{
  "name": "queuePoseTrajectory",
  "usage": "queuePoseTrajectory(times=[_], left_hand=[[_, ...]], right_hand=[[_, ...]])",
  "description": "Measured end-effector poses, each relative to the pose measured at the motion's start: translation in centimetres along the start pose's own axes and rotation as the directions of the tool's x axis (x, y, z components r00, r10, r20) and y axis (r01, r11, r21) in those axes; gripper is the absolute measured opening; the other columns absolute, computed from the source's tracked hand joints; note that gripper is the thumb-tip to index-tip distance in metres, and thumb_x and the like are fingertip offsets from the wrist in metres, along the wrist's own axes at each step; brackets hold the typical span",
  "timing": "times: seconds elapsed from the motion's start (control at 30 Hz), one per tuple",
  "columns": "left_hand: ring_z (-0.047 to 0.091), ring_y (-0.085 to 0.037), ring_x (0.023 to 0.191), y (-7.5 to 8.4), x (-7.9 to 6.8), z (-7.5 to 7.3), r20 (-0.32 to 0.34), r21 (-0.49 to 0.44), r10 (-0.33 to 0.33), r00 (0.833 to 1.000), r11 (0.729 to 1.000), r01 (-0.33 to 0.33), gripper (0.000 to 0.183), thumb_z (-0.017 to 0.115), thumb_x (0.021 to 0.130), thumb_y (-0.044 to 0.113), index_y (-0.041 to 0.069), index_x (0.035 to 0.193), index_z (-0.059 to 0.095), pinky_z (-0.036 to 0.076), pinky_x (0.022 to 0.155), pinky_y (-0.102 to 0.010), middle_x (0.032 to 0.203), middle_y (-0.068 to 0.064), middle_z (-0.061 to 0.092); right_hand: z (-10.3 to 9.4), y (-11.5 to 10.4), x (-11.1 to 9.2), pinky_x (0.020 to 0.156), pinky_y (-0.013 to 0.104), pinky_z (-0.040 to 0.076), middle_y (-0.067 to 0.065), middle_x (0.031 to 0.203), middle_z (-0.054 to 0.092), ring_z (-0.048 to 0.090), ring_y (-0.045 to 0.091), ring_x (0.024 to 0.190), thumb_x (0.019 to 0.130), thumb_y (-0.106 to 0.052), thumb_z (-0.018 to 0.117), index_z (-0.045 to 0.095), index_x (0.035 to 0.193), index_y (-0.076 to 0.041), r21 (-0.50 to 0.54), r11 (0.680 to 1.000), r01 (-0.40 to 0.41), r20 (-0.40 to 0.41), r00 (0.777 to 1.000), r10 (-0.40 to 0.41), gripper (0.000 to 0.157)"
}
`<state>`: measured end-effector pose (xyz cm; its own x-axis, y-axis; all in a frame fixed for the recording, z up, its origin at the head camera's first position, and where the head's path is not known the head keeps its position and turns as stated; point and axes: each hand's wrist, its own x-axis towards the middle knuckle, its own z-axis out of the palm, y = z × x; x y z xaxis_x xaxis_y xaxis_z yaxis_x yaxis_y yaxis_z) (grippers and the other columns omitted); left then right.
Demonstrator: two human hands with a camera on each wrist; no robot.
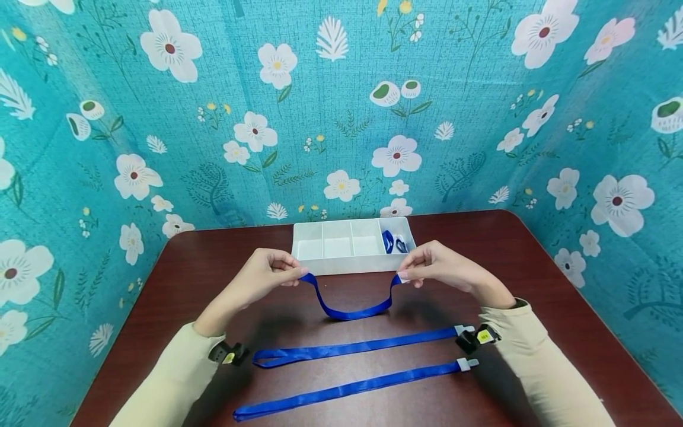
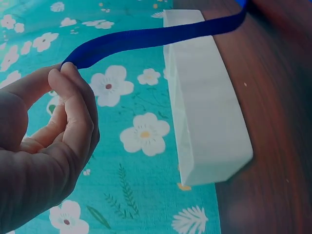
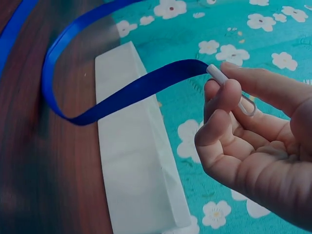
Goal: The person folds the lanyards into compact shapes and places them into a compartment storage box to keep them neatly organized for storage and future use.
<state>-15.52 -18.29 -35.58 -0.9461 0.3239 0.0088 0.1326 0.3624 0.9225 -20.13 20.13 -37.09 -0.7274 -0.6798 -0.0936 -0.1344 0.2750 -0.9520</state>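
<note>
My left fingers (image 2: 80, 109) pinched one end of the blue strap (image 1: 352, 315), my right fingers (image 3: 217, 129) its clip (image 3: 217, 75); it sagged between, above the bench (image 1: 512, 255). Judged light, limp, slippery; best held by the clip.

2 hands (image 1: 267, 273) (image 1: 439, 264) well apart in fingertip pinches, arms (image 1: 173, 370) (image 1: 541, 362) stretched forward

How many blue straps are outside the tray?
3: a held strap sagging between the left hand and right hand; a farther strap and a nearer strap on the table.
</note>
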Motion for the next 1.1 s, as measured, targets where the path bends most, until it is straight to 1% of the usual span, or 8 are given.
queuePoseTrajectory(times=[0.2, 0.37, 0.53, 0.77, 0.83, 0.97, 1.07, 1.1], left_hand=[[0.070, -0.023, 0.070, 0.7, 0.6, 1.0, 0.015, -0.011, 0.015, 1.000, 1.000, -0.015, 0.018, 0.078, 0.089, 0.017, -0.001, 0.092, 0.075, 0.060, 0.070, -0.034, 0.077, -0.009, 0.072], [0.070, -0.022, 0.069, 0.9, 0.9, 1.6, 0.028, -0.007, 0.035, 0.999, 0.999, -0.034, 0.019, 0.078, 0.089, 0.018, -0.001, 0.091, 0.075, 0.060, 0.070, -0.034, 0.077, -0.009, 0.072], [0.070, -0.020, 0.068, 1.0, 1.0, 2.1, 0.037, 0.021, 0.048, 0.998, 0.999, -0.049, 0.020, 0.078, 0.089, 0.019, -0.001, 0.091, 0.075, 0.060, 0.068, -0.031, 0.077, -0.010, 0.072], [0.072, -0.020, 0.068, 1.2, 1.4, 3.1, 0.036, 0.013, 0.028, 0.999, 1.000, -0.028, 0.018, 0.077, 0.089, 0.016, -0.002, 0.092, 0.075, 0.060, 0.068, -0.032, 0.076, -0.007, 0.072], [0.072, -0.020, 0.069, 1.2, 1.5, 3.3, 0.040, 0.002, 0.028, 0.999, 1.000, -0.028, 0.018, 0.077, 0.089, 0.016, -0.002, 0.092, 0.075, 0.060, 0.068, -0.033, 0.077, -0.010, 0.073], [0.072, -0.021, 0.069, 1.3, 1.7, 3.5, 0.045, -0.015, 0.045, 0.998, 0.999, -0.044, 0.019, 0.078, 0.089, 0.017, -0.002, 0.092, 0.075, 0.060, 0.069, -0.032, 0.077, -0.010, 0.073], [0.072, -0.021, 0.070, 1.5, 1.7, 3.7, 0.044, -0.016, 0.057, 0.997, 0.998, -0.056, 0.020, 0.078, 0.089, 0.017, -0.002, 0.092, 0.075, 0.060, 0.071, -0.035, 0.077, -0.008, 0.073], [0.073, -0.022, 0.070, 1.6, 1.7, 3.8, 0.046, -0.020, 0.060, 0.997, 0.998, -0.059, 0.020, 0.077, 0.089, 0.017, -0.003, 0.093, 0.075, 0.060, 0.071, -0.037, 0.078, -0.008, 0.073]], right_hand=[[0.7, -0.7, 0.7, 0.068, 0.034, 0.056, 0.008, 0.077, 0.068, 0.060, 0.018, 0.063, 0.094, -0.010, 0.070, 0.073, 0.100, 0.004, 0.010, 1.000, 0.016, 0.008, 1.000, -0.016, 0.015], [1.2, -1.4, 1.2, 0.070, 0.036, 0.056, 0.010, 0.078, 0.068, 0.061, 0.019, 0.063, 0.094, -0.011, 0.070, 0.074, 0.100, 0.003, 0.010, 1.000, 0.023, 0.011, 1.000, -0.023, 0.016], [1.7, -2.0, 1.9, 0.073, 0.038, 0.057, 0.014, 0.076, 0.068, 0.062, 0.020, 0.063, 0.094, -0.012, 0.071, 0.074, 0.100, 0.002, 0.014, 0.999, 0.037, 0.021, 0.999, -0.037, 0.016], [2.7, -2.8, 2.7, 0.074, 0.037, 0.057, 0.019, 0.073, 0.065, 0.060, 0.018, 0.062, 0.094, -0.010, 0.069, 0.073, 0.100, 0.005, 0.038, 0.998, 0.049, 0.043, 0.998, -0.051, 0.016], [3.0, -3.1, 3.0, 0.073, 0.037, 0.056, 0.018, 0.073, 0.064, 0.060, 0.017, 0.062, 0.094, -0.010, 0.069, 0.072, 0.101, 0.005, 0.044, 0.998, 0.043, 0.049, 0.998, -0.045, 0.016], [3.6, -3.6, 3.5, 0.071, 0.035, 0.056, 0.013, 0.071, 0.064, 0.060, 0.018, 0.062, 0.094, -0.009, 0.069, 0.072, 0.100, 0.006, 0.049, 0.998, 0.037, 0.058, 0.998, -0.040, 0.016], [3.9, -3.7, 3.9, 0.069, 0.034, 0.055, 0.010, 0.068, 0.064, 0.060, 0.018, 0.061, 0.094, -0.008, 0.069, 0.072, 0.100, 0.007, 0.052, 0.998, 0.045, 0.062, 0.997, -0.048, 0.016], [4.1, -3.8, 4.0, 0.069, 0.034, 0.055, 0.011, 0.068, 0.064, 0.060, 0.019, 0.061, 0.094, -0.008, 0.069, 0.072, 0.100, 0.007, 0.058, 0.997, 0.046, 0.060, 0.997, -0.049, 0.016]])
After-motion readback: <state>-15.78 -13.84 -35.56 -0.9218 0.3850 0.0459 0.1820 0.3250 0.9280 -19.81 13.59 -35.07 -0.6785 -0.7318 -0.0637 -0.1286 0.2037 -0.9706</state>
